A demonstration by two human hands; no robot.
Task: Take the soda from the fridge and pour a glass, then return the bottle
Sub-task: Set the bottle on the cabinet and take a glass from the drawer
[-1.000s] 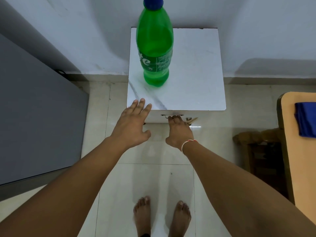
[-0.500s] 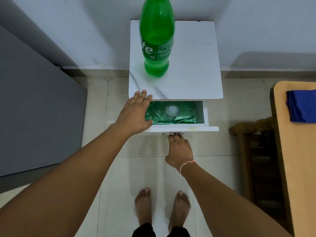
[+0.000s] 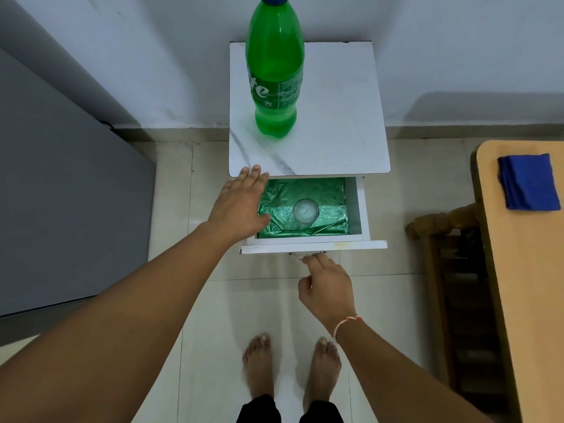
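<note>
2 hands: left hand [image 3: 236,210] flat, hiding drawer [image 3: 360,209] corner; right hand [image 3: 328,286] loosely curled, empty; bottle [image 3: 274,74] cap cropped.

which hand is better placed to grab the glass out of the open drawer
Left, probably. The left hand hovers open over the drawer's left edge, right beside the glass on the green liner. The right hand sits below the drawer front, fingers curled near the handle, farther from the glass.

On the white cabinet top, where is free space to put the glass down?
The cabinet top is bare right of the soda bottle and in front of it, up to the front edge. The back left is taken by the bottle. The left hand covers the front left corner; the glass sits in the open drawer.
</note>
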